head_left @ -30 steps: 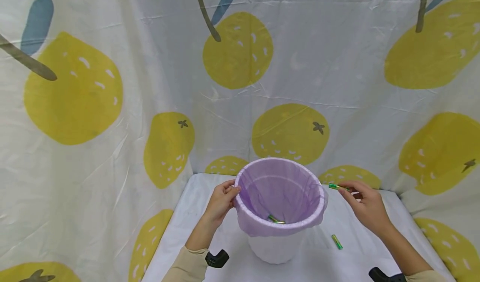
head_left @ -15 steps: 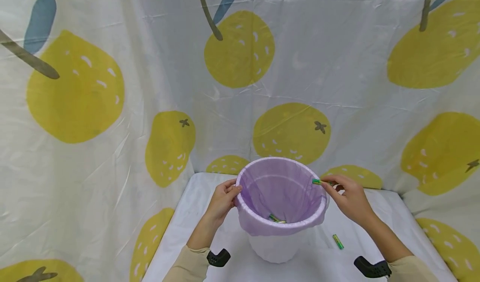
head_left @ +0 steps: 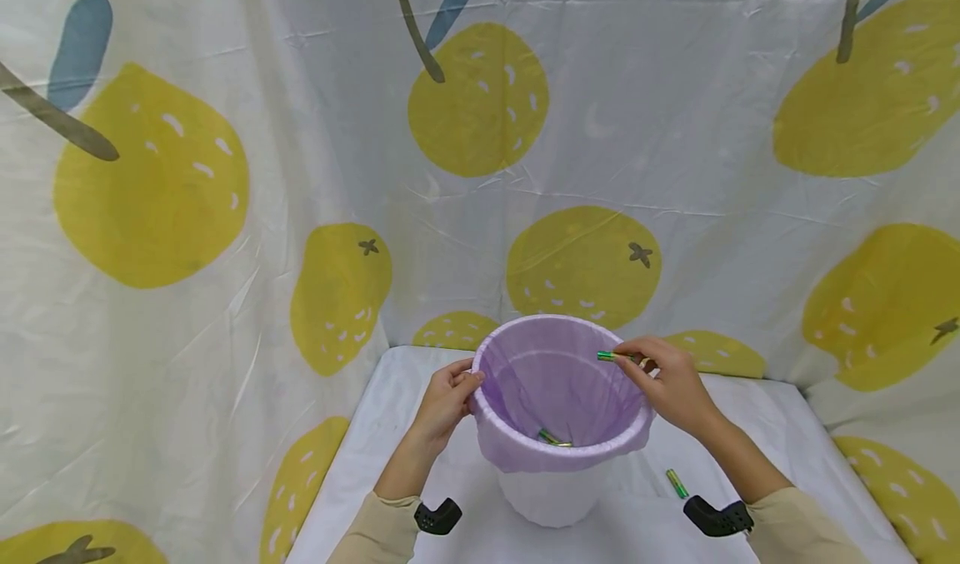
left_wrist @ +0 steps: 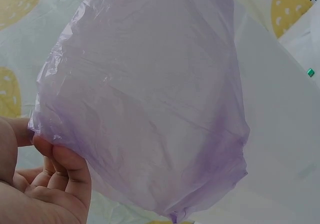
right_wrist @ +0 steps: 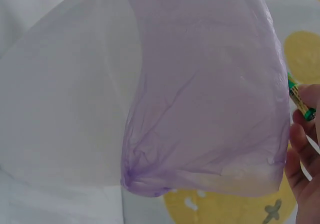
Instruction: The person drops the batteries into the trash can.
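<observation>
A white bin lined with a purple bag (head_left: 517,451) stands on the white table. My left hand (head_left: 448,399) grips the bag's folded rim on the left side; the left wrist view shows the fingers (left_wrist: 65,176) curled on the purple film (left_wrist: 150,109). My right hand (head_left: 660,376) pinches a green battery (head_left: 609,356) and holds it over the bin's right rim; the battery (right_wrist: 300,98) shows at the right edge of the right wrist view beside the bag (right_wrist: 210,94). Batteries (head_left: 553,439) lie at the bottom of the bin. Another green battery (head_left: 677,483) lies on the table to the bin's right.
A cloth printed with yellow fruit (head_left: 480,102) hangs behind and on both sides of the table (head_left: 405,389). Black wrist mounts (head_left: 437,516) show at both forearms.
My right hand has carried the green battery leftward from beside the bin to above its right rim. The left hand has stayed on the bag's rim.
</observation>
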{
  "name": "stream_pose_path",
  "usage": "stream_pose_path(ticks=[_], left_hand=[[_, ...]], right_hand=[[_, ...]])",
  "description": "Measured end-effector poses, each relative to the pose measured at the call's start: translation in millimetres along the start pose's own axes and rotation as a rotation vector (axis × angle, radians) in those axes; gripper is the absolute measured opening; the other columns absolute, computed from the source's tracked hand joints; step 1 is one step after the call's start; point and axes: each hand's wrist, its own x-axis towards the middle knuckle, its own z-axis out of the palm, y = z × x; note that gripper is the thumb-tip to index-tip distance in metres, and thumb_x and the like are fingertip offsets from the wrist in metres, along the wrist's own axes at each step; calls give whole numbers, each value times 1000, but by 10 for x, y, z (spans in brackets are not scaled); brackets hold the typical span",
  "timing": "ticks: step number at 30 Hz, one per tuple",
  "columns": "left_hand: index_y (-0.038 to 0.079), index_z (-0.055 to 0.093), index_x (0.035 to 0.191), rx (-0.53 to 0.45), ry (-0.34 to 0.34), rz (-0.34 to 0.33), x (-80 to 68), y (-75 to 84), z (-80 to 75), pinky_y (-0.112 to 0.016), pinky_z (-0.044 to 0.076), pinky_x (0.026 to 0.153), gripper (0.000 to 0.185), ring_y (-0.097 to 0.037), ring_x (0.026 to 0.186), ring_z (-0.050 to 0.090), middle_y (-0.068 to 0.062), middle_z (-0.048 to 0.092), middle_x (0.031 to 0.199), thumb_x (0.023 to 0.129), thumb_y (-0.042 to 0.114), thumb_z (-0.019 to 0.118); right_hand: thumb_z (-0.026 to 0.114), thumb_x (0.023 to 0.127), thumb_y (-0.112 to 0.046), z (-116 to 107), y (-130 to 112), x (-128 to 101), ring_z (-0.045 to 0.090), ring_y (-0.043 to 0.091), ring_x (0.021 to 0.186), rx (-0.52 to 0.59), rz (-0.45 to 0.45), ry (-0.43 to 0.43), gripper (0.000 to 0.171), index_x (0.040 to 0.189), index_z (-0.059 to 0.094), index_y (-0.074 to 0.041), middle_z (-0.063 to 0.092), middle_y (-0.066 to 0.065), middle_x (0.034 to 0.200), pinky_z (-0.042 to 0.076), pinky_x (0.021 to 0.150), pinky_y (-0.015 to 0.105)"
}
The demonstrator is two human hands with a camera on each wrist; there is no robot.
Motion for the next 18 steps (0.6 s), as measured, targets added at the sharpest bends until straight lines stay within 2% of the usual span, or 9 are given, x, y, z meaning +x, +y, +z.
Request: stream_pose_path(ticks=[7, 12, 18], left_hand=[[-15, 49, 140, 1, -7, -8, 6, -28, -5, -20, 50, 59, 44, -5, 65, 53, 3, 59, 80, 101, 2, 62], [-15, 48, 141, 6, 4, -8, -10, -14, -12, -20, 49, 59, 45, -5, 65, 52, 3, 59, 80, 102, 2, 62], [-15, 46, 144, 5, -15, -1, -10, 8, -14, -21, 50, 60, 48, -4, 66, 53, 2, 61, 83, 102, 4, 62]], right_hand=[[80, 83, 10, 92, -42, 65, 57, 8, 73, 28, -30, -14, 25, 100, 78, -8, 67, -6, 87, 49, 62, 17], [80, 83, 9, 160, -74, 145, 58, 9, 75, 25, -58, -10, 26, 102, 77, -7, 68, -5, 89, 50, 64, 15], [80, 83, 8, 198, -95, 185, 58, 9, 75, 16, -79, -10, 25, 104, 76, -5, 68, -5, 90, 49, 64, 15]])
